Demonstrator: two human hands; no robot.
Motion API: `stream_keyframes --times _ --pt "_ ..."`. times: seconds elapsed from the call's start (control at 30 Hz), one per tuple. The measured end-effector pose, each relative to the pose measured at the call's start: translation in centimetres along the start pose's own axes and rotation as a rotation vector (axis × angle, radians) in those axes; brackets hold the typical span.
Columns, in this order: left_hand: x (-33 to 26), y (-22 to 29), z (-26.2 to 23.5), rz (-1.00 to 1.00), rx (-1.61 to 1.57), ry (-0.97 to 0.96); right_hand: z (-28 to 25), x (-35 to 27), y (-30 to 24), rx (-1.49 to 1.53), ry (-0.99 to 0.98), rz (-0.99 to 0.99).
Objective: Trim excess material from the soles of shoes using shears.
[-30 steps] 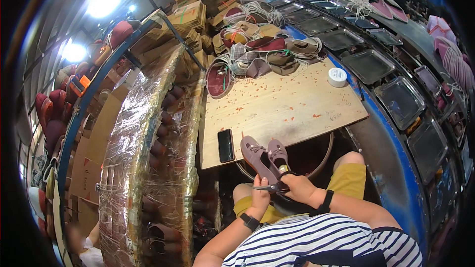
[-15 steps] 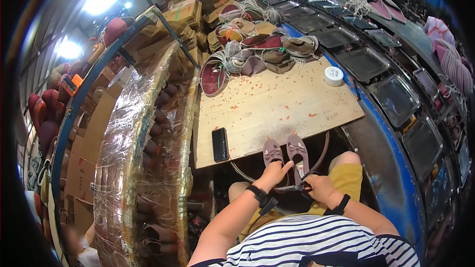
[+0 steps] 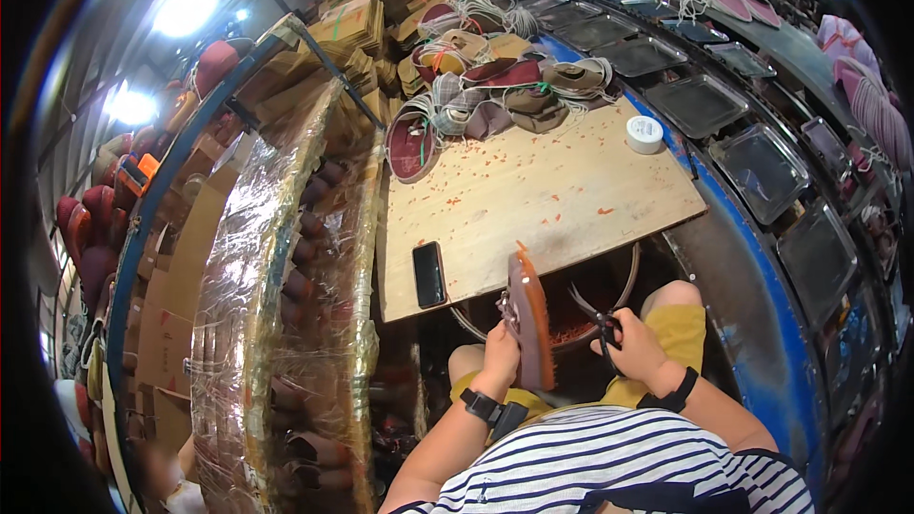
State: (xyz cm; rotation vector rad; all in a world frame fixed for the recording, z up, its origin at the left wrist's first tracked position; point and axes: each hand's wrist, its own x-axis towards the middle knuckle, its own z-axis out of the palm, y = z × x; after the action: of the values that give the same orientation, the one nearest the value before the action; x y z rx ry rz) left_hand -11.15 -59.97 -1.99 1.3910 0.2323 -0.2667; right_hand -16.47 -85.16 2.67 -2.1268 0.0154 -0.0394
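Observation:
My left hand [image 3: 501, 354] is closed round a mauve shoe [image 3: 528, 324] with a bow on top. The shoe is tipped on its side, toe away from me, its orange-brown sole facing right. A thin orange scrap sticks up at the toe. Whether a second shoe lies behind it I cannot tell. In my right hand [image 3: 638, 350] is a pair of dark scissors [image 3: 598, 312], blades spread, pointing toward the far left, a short way right of the sole.
A wooden board [image 3: 495, 200], dotted with orange scraps, carries a phone [image 3: 428, 275], a white round tub [image 3: 645, 134] and a heap of shoe uppers [image 3: 514, 86]. Film-wrapped racking [image 3: 243, 276] stands left. Metal trays [image 3: 760, 171] line the right. Below the board is a hoop-rimmed container [image 3: 628, 281] with orange scraps.
Two shoes lay side by side, tops up; now one shows turned on its side in my left hand, sole outward. The scissors have moved away from the shoes and their blades are spread.

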Motion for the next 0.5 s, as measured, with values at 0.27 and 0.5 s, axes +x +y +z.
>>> stream_keyframes --times 0.27,0.5 --pt "-3.8 0.5 -3.1 0.070 0.123 -0.033 2.4 1.8 -4.7 -0.141 -0.231 -0.144" --pt "-4.1 -0.5 -5.0 0.025 0.092 -0.087 2.1 1.7 -5.1 -0.259 -0.273 -0.209"
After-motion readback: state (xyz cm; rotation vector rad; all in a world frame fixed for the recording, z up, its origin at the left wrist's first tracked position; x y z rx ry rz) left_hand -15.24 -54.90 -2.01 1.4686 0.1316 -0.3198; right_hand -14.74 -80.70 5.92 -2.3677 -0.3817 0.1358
